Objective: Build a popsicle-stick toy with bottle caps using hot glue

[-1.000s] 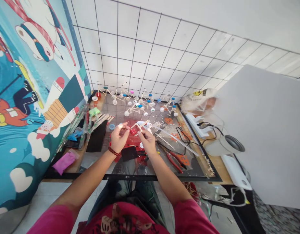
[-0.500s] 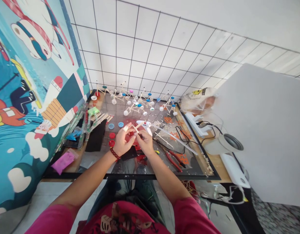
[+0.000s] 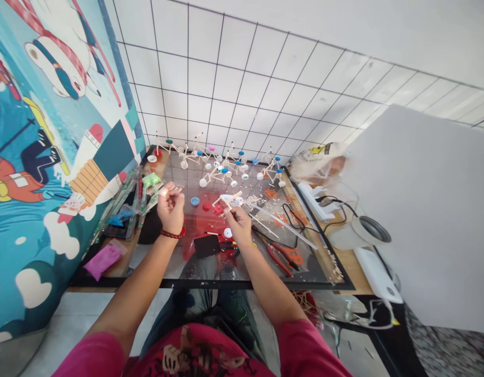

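Note:
My right hand pinches a small frame of pale wooden sticks near the table's middle. Just behind it lies a white glue gun. My left hand, a red bead bracelet on its wrist, is raised at the left, beside the wooden sticks with printed ends. Its fingers are curled together, and whatever they may hold is too small to make out. Between the hands are a blue cap and a red cap. A white disc sits nearer me.
Several stick figures with coloured caps stand along the back. Red-handled pliers and black cable lie right, near a power strip. At the left are a pink packet and a green packet.
My hands have come apart. The left has moved left, off the stick frame; the right has shifted slightly right, still holding it. The white disc and black square between them now show.

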### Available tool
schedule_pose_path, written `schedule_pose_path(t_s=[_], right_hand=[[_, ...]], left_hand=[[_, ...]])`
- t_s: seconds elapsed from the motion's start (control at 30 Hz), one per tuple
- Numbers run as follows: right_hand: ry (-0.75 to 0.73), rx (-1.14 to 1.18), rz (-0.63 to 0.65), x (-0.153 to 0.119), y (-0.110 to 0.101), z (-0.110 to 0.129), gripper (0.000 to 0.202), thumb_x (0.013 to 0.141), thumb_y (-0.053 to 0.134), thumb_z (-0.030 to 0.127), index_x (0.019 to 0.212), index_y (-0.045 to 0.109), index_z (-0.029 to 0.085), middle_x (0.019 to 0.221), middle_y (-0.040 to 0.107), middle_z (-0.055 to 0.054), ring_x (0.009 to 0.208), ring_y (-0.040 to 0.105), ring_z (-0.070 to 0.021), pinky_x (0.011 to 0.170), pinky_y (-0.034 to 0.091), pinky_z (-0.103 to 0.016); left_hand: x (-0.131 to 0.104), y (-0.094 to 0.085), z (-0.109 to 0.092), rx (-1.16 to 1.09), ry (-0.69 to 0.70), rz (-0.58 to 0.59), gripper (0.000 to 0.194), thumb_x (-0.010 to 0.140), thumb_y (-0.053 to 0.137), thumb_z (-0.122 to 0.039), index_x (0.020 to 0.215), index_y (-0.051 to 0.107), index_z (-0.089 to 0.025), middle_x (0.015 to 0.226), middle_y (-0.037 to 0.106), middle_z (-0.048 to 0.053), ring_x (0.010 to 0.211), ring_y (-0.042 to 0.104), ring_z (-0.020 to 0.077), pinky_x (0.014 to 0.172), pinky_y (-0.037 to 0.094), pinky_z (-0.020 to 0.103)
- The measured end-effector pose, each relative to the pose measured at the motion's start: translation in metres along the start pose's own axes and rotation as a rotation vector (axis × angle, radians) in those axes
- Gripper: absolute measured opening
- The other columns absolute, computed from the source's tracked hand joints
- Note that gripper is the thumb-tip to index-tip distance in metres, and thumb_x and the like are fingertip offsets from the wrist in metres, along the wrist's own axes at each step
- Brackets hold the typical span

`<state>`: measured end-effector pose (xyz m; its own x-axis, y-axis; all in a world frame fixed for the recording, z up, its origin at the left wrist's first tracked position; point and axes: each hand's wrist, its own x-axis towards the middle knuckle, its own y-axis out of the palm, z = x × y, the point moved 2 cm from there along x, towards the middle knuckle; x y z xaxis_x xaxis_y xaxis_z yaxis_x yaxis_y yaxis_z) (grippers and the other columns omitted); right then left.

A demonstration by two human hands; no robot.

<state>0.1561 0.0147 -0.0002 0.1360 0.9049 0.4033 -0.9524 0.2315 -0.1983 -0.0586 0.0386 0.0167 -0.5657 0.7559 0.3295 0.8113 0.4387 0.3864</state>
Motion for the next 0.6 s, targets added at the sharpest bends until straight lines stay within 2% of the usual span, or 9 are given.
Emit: schedule_pose_path(t_s=[0.07,0.1,0.13,0.2,0.27,0.33,0.4,0.5,0.6], right_hand=[[0.002,0.008,-0.019,0.000,-0.001,-0.001,0.031,0.086,0.062,0.047,0.071,0.062,0.020,0.065,0.049,0.002,0.063,0.044,-0.0138,0.062,0.037,-0.028],[0.002,0.010,-0.019,0.000,0.000,-0.001,0.031,0.086,0.062,0.046,0.070,0.062,0.020,0.065,0.049,0.002,0.062,0.043,-0.0137,0.062,0.037,-0.028],[0.003,0.015,-0.009,0.000,0.000,-0.001,0.031,0.086,0.063,0.046,0.070,0.062,0.020,0.065,0.049,0.002,0.062,0.044,-0.0138,0.062,0.037,-0.028],[0.011,0.032,0.020,-0.002,0.002,0.000,0.031,0.086,0.063,0.047,0.071,0.064,0.021,0.066,0.051,0.002,0.063,0.045,-0.0141,0.063,0.038,-0.028],[0.017,0.055,0.047,-0.003,0.005,0.000,0.031,0.085,0.064,0.048,0.071,0.064,0.021,0.067,0.054,0.001,0.064,0.047,-0.0146,0.063,0.040,-0.028],[0.020,0.079,0.066,-0.005,0.007,-0.001,0.030,0.084,0.065,0.048,0.070,0.065,0.021,0.067,0.056,0.001,0.065,0.049,-0.0153,0.065,0.041,-0.028],[0.016,0.103,0.086,-0.006,0.008,-0.001,0.029,0.084,0.067,0.046,0.069,0.066,0.022,0.068,0.059,0.001,0.067,0.053,-0.0159,0.067,0.043,-0.029],[0.006,0.125,0.120,-0.007,0.009,0.001,0.025,0.085,0.067,0.043,0.071,0.070,0.022,0.071,0.064,0.000,0.069,0.057,-0.0168,0.068,0.045,-0.030],[0.003,0.128,0.132,-0.006,0.009,0.003,0.020,0.085,0.068,0.041,0.078,0.075,0.024,0.077,0.070,-0.002,0.074,0.061,-0.0183,0.072,0.048,-0.032]], left_hand=[[0.004,-0.004,-0.002,0.042,0.050,-0.037,0.047,0.073,0.078,-0.021,0.118,0.063,-0.024,0.100,0.063,0.003,0.096,0.059,0.0177,0.096,0.045,0.031],[0.003,-0.003,-0.003,0.064,0.055,-0.005,0.052,0.072,0.080,-0.022,0.120,0.062,-0.024,0.109,0.063,0.005,0.106,0.058,0.0201,0.103,0.041,0.034],[0.000,-0.001,-0.005,0.080,0.043,0.066,0.057,0.068,0.083,-0.023,0.122,0.061,-0.025,0.118,0.062,0.007,0.115,0.056,0.0230,0.109,0.037,0.037],[-0.013,0.008,-0.008,0.092,-0.011,0.283,0.071,0.057,0.089,-0.022,0.123,0.062,-0.023,0.130,0.059,0.010,0.128,0.050,0.0297,0.116,0.030,0.045],[-0.028,0.019,-0.010,0.101,-0.051,0.501,0.084,0.045,0.093,-0.016,0.123,0.063,-0.021,0.136,0.057,0.014,0.135,0.044,0.0354,0.118,0.026,0.050],[-0.040,0.026,-0.009,0.101,-0.081,0.639,0.086,0.043,0.092,-0.010,0.124,0.064,-0.020,0.138,0.056,0.015,0.137,0.044,0.0366,0.119,0.025,0.051],[-0.046,0.029,-0.004,0.075,-0.131,0.676,0.078,0.051,0.088,-0.008,0.124,0.064,-0.019,0.135,0.058,0.016,0.131,0.050,0.0341,0.118,0.030,0.049],[-0.050,0.027,0.004,0.015,-0.213,0.640,0.065,0.063,0.082,-0.009,0.124,0.065,-0.020,0.124,0.065,0.014,0.119,0.060,0.0284,0.112,0.038,0.044],[-0.050,0.026,0.010,-0.045,-0.259,0.619,0.061,0.068,0.081,-0.012,0.125,0.064,-0.020,0.116,0.069,0.011,0.112,0.064,0.0234,0.107,0.043,0.038]])
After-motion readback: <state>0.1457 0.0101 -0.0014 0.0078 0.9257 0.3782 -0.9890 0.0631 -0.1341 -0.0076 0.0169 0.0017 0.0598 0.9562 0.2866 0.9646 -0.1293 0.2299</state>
